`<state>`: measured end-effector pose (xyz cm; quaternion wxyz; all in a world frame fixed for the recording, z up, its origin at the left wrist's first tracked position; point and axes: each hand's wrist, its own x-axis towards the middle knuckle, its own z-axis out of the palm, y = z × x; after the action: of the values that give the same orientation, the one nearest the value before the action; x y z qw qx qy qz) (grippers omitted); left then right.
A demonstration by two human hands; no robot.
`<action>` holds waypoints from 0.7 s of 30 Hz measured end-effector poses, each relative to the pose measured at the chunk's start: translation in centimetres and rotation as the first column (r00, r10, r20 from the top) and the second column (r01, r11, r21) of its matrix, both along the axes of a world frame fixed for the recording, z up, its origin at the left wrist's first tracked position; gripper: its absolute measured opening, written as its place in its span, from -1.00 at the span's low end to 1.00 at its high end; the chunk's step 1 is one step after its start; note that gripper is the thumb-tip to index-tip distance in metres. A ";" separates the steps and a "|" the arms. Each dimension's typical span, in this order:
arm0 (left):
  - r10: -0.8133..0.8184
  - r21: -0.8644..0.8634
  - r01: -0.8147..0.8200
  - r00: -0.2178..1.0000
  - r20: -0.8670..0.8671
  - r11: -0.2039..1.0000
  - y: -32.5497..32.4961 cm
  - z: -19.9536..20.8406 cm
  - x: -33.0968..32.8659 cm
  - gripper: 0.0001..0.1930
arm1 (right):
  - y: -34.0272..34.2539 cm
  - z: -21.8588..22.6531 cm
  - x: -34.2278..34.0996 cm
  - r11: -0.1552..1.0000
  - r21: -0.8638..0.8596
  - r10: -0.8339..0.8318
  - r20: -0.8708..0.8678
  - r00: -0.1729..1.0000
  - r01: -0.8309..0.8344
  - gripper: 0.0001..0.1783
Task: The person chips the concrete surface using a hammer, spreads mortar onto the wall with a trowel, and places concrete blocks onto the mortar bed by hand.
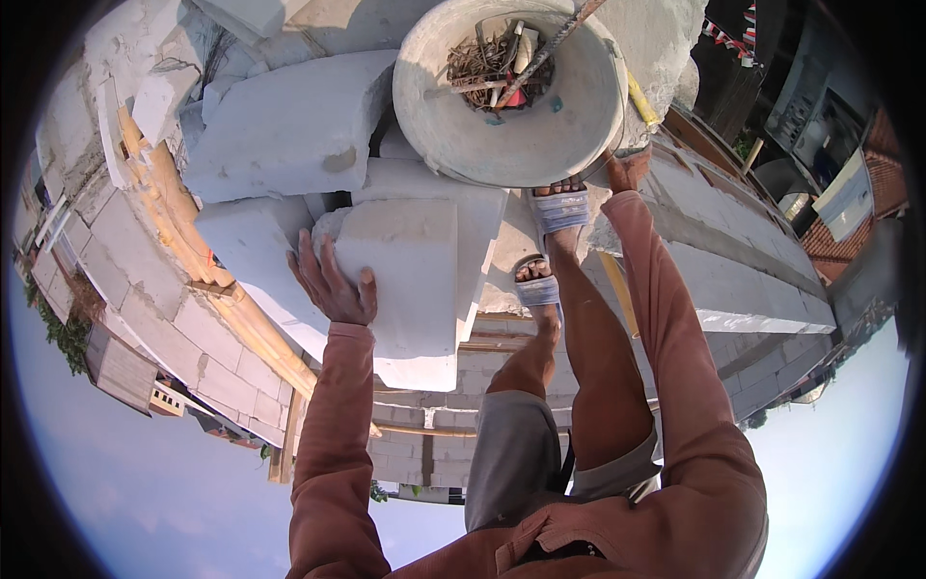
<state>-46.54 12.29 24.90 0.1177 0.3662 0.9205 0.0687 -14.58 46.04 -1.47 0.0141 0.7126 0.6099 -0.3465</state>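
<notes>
Clock directions are taken as the person faces, with 12 o'clock straight ahead.

Left hand [338, 280]: laid on a pale block [415, 261] at the block's 9 o'clock end. The fingers are spread and uncurled, so the hand is not clenched. The thumb lies against the near face. Measured from this hand, most of the block extends toward 3 o'clock. The block rests on other pale pieces, its top corner rough and chipped.

Right hand [629, 172]: at the bucket [424, 125], by the rim's 4 o'clock side. The fingers are mostly hidden; whether they grasp the rim, I cannot tell. The bucket's mouth opens from this hand toward 10 o'clock.

Bucket contents: a heap of thin, dark scraps [477, 72] with a small red piece [515, 98] among them. A rod [569, 34] slants across and passes over the rim toward 1 o'clock.

Surroundings: a long slab [289, 125] lies at 11 o'clock from the left hand, near it. Timber [174, 222] runs at 9 o'clock, well apart. Sandals [561, 207] on the person's feet stand at 7 to 8 o'clock from the right hand. A block wall [733, 285] spans its 4 o'clock side.
</notes>
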 end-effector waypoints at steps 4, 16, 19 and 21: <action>0.013 0.025 -0.012 1.000 -0.014 1.000 -0.1 -0.7 0.3 -0.28 | 2.4 0.5 0.3 0.986 -0.142 0.094 -0.003 0.996 -0.094 0.64; -0.020 -0.020 0.019 0.999 -0.031 1.000 -2.1 2.0 -1.3 -0.34 | 4.4 16.9 -10.3 0.945 -0.020 0.320 -0.145 0.936 -0.326 -0.34; -0.027 -0.041 0.026 1.000 -0.015 0.999 -2.0 2.0 -1.0 -0.35 | 2.7 20.4 -13.6 0.941 -0.132 0.274 -0.248 0.929 -0.313 -0.32; -0.058 -0.050 0.058 0.998 0.003 0.997 0.1 0.7 -0.3 -0.36 | 2.2 20.2 -12.9 0.942 -0.333 -0.065 -0.277 0.959 -0.032 -0.35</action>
<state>-46.82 12.37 25.63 0.1295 0.3896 0.9108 0.0424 -27.45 48.23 18.76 0.0443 0.6480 0.5318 -0.5435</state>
